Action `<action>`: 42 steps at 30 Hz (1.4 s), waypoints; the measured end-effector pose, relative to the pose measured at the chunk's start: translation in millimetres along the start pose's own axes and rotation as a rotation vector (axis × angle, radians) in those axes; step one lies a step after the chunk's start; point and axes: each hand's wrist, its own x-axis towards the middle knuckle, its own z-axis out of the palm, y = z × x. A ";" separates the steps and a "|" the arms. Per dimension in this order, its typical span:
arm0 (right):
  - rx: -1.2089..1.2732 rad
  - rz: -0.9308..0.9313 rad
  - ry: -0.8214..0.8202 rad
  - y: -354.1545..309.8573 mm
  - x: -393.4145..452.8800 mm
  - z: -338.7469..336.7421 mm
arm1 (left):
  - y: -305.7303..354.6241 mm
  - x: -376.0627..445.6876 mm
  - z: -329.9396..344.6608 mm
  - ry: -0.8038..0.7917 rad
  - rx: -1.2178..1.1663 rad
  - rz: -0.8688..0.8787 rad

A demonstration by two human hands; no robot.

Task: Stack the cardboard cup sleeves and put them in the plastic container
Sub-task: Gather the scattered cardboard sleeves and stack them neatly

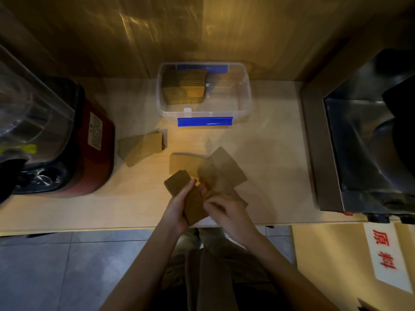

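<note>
My left hand (pixel 178 206) grips a stack of brown cardboard cup sleeves (pixel 193 202) near the counter's front edge. My right hand (pixel 224 209) is beside it, fingers curled at the stack's right edge and touching a loose sleeve; the grip is blurred. More loose sleeves (pixel 202 164) lie spread just beyond the hands. A second small pile of sleeves (pixel 143 145) lies to the left. The clear plastic container (pixel 242 108) with blue clips stands at the back of the counter, holding a stack of sleeves (pixel 185 86) in its left half.
A red blender base with a clear jug (pixel 67 135) stands at the left. A steel machine (pixel 363 142) occupies the right end of the counter. A wooden wall rises behind the container. A white sign with red characters (pixel 384 250) hangs at lower right.
</note>
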 end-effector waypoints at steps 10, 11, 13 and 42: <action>-0.664 0.128 0.257 58.7 13.6 10.7 | -2.8 -6.2 -19.9 0.086 -0.017 -0.024; -0.671 0.128 0.264 59.4 13.8 11.6 | -3.8 -7.9 -20.1 0.085 -0.016 -0.028; -0.667 0.128 0.295 61.5 13.9 12.8 | -5.7 -10.0 -19.5 0.086 -0.009 -0.040; -0.059 0.100 0.495 16.3 -16.9 -6.2 | -7.9 -20.4 -12.4 0.044 0.032 -0.033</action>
